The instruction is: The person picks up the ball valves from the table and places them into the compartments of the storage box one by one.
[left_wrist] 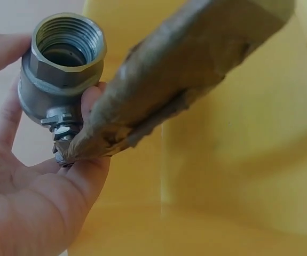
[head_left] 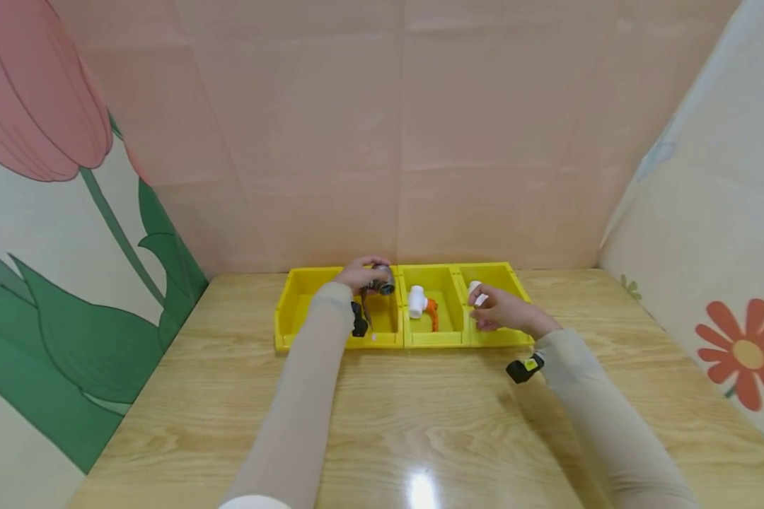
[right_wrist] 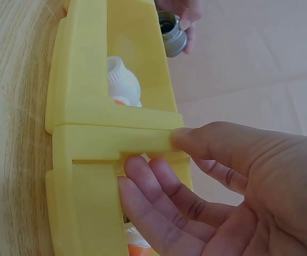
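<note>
My left hand (head_left: 358, 275) holds a metal ball valve (left_wrist: 60, 88) over the left part of the yellow bins. The valve's threaded opening faces the left wrist camera, and its long handle (left_wrist: 169, 74) has a brown covering. My right hand (head_left: 504, 311) is over the right bin (head_left: 508, 278) with nothing visibly gripped. Its thumb lies at the divider (right_wrist: 102, 140) in the right wrist view, its fingers loosely bent; contact is unclear. Beside these fingers, a white fitting (head_left: 475, 288) is partly hidden. A white plastic valve (head_left: 417, 302) with an orange handle (head_left: 433, 313) lies in the middle bin.
The yellow bins stand in a row at the back of the wooden table (head_left: 414, 410), close to a pink backdrop (head_left: 395, 141). Flower-printed panels flank both sides. At the right bin in the right wrist view, a white and orange piece (right_wrist: 138, 247) shows below the fingers.
</note>
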Demonstrator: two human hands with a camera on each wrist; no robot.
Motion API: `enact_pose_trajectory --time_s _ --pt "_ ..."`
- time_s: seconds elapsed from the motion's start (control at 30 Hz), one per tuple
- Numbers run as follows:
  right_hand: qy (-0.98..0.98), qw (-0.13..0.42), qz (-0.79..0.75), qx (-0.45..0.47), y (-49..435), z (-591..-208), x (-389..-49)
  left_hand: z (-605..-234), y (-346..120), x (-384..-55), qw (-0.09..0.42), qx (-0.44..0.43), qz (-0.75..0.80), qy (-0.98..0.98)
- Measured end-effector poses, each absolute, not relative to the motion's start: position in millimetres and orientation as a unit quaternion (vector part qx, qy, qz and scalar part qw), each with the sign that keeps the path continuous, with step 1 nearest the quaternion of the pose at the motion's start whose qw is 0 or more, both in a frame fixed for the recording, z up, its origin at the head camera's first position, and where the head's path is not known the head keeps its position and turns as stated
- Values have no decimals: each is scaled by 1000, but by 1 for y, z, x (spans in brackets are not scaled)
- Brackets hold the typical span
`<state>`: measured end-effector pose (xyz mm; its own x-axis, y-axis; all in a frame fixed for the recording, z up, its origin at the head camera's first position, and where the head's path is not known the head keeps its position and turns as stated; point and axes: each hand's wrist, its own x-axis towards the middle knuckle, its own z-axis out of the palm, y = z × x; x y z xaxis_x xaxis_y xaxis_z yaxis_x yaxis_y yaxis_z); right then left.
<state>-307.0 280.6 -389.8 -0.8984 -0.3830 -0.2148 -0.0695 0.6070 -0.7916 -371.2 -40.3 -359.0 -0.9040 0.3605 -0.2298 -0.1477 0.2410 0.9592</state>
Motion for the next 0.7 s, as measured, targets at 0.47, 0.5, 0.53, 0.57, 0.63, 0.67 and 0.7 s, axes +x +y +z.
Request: enact_pose_trajectory --time_s 0.47,0.5,0.53,0.57,0.63,0.67,0.7 --pt "879 183 -422 -127 282 -392 -310 -363 -35 -370 173 70 604 775" --pt "879 183 -421 -129 283 -392 -310 -363 -35 -370 172 72 601 778" --pt "879 183 -420 -129 283 -393 -310 -361 -35 -369 177 73 601 776" --pt "880 183 -420 -128 283 -393 -310 -361 -35 -369 177 75 598 778" --pt "879 185 -421 -124 283 -393 -311 -364 -35 -370 174 80 595 781" --pt "879 185 -421 -127 283 -394 -311 -364 -36 -370 174 83 591 783" --pt "879 186 -421 -128 283 -394 -311 -364 -36 -370 176 85 590 784"
